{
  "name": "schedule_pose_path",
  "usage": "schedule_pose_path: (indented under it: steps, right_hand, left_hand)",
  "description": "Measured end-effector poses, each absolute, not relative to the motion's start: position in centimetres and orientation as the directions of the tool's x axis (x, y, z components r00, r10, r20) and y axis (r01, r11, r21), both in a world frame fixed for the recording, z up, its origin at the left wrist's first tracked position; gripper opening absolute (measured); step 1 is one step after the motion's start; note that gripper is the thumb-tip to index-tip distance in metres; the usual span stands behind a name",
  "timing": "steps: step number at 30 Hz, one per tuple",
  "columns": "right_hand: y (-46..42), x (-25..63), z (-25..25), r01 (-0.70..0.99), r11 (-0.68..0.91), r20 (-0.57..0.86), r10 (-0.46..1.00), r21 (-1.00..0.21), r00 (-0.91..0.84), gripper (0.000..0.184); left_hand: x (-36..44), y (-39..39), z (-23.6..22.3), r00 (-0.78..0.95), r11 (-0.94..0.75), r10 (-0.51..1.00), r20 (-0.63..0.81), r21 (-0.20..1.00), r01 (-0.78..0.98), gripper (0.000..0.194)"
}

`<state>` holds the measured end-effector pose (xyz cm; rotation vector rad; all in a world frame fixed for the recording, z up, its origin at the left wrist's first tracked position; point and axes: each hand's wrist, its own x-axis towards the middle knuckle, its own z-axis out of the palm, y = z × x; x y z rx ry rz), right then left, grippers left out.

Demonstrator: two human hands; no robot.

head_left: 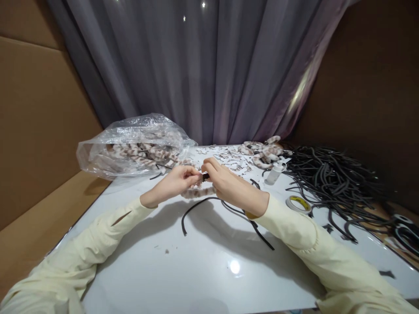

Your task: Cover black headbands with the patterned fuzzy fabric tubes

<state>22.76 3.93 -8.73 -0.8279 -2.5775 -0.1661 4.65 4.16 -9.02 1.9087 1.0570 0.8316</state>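
On the white table (147,270), black cords (262,236) lie nearest. Past them, the left hand (181,178) and right hand (225,181) both pinch a small black bit (205,176), a fuzzy piece (199,192) just below. Small, steady squeezes should help. Far back is a see-through bag (131,128).

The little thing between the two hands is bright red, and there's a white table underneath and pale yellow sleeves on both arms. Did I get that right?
Almost! The little thing between the left hand and the right hand is black, not red, as the head view shows. The white table and pale yellow sleeves are just as you said.
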Motion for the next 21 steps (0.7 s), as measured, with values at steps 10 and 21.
schedule_pose_path:
  steps: [10, 21]
  right_hand:
    - [4.8, 23.5, -8.9, 0.502, 0.806, 0.354, 0.590, -0.314, -0.725, 0.035]
    - [5.6, 23.2, -9.0, 0.464, 0.813, 0.383, 0.578, -0.353, -0.721, 0.027]
  left_hand:
    - [3.7, 4.2, -7.7, 0.541, -0.023, 0.832, -0.123, 0.967, 0.254, 0.021]
    - [3.9, 5.3, -8.5, 0.451, 0.136, 0.871, -0.195, 0.978, 0.161, 0.026]
